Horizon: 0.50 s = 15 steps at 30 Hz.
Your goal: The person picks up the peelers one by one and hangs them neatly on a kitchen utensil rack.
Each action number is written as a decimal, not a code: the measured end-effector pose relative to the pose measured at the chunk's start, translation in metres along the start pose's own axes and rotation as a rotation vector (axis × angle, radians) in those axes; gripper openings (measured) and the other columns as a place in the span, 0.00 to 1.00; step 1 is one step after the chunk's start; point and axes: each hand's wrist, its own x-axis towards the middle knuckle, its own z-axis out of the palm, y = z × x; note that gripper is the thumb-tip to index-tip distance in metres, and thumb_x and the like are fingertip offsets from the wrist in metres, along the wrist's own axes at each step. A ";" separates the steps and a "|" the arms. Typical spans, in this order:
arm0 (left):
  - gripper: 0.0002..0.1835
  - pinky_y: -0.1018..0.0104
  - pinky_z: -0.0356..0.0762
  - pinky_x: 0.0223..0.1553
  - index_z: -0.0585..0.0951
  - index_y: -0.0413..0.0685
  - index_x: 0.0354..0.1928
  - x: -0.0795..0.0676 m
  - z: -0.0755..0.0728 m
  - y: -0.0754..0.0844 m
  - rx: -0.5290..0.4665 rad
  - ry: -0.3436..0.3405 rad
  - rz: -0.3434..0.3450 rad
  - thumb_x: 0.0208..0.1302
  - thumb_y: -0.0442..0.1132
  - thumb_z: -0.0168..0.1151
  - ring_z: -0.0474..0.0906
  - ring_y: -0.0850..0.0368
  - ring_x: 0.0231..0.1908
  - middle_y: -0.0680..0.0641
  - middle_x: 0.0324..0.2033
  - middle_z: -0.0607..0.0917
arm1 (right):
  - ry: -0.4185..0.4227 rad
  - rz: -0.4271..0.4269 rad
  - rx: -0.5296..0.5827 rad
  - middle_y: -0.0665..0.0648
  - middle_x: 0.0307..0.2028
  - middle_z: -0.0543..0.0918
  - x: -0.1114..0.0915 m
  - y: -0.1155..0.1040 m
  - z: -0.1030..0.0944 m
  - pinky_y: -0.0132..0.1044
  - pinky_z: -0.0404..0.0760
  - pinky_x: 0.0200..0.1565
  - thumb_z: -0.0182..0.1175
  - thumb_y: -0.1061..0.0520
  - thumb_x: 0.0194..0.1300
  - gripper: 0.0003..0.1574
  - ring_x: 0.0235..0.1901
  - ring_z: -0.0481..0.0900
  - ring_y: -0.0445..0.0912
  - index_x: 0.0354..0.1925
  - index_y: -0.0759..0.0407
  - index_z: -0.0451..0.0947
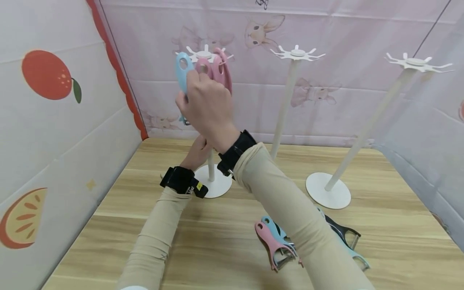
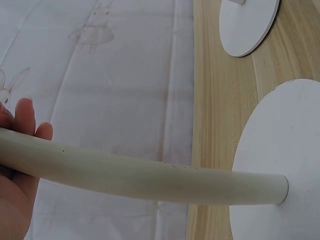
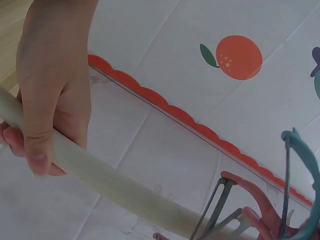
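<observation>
My left hand [image 1: 198, 153] grips the pole [image 2: 125, 175] of the left white stand, thumb on one side and fingers round the other, as the right wrist view also shows. Up at the stand's hooked top [image 1: 204, 54], my right hand [image 1: 208, 102] pinches a light-blue peeler [image 1: 182, 66] between thumb and fingers. The handle's holed end points up, level with the hooks. Pink peelers [image 1: 219, 70] hang from the hooks just beside it, partly hidden behind my right hand. Their blades show low in the right wrist view, close to the blue peeler [image 3: 306, 155].
Two more white stands with hooked tops [image 1: 298, 53] [image 1: 417, 63] rise to the right; one round base [image 1: 328, 190] shows fully. On the wooden table [image 1: 217, 241] lie a pink peeler [image 1: 270, 239], blue ones and a black peeler [image 1: 340, 229], partly under my right forearm. Printed cloth walls surround it.
</observation>
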 end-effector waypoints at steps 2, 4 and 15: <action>0.10 0.55 0.57 0.39 0.63 0.40 0.36 0.001 -0.001 0.000 -0.002 0.005 -0.012 0.72 0.39 0.37 0.59 0.45 0.32 0.43 0.27 0.63 | -0.015 0.009 -0.014 0.52 0.20 0.68 0.000 -0.001 0.001 0.30 0.72 0.23 0.48 0.54 0.62 0.12 0.18 0.70 0.44 0.32 0.62 0.72; 0.09 0.57 0.54 0.39 0.63 0.41 0.36 0.001 -0.001 0.000 0.013 0.018 -0.030 0.72 0.39 0.38 0.58 0.46 0.32 0.44 0.27 0.61 | -0.008 0.010 -0.019 0.52 0.20 0.69 -0.001 -0.001 0.003 0.30 0.71 0.22 0.48 0.53 0.63 0.13 0.18 0.70 0.44 0.32 0.62 0.72; 0.15 0.61 0.59 0.50 0.67 0.34 0.53 0.003 0.000 -0.006 -0.002 0.024 -0.055 0.70 0.36 0.43 0.62 0.53 0.44 0.44 0.41 0.70 | 0.154 -0.086 0.034 0.55 0.19 0.74 -0.032 0.010 0.010 0.32 0.72 0.22 0.56 0.54 0.60 0.12 0.19 0.73 0.45 0.27 0.63 0.73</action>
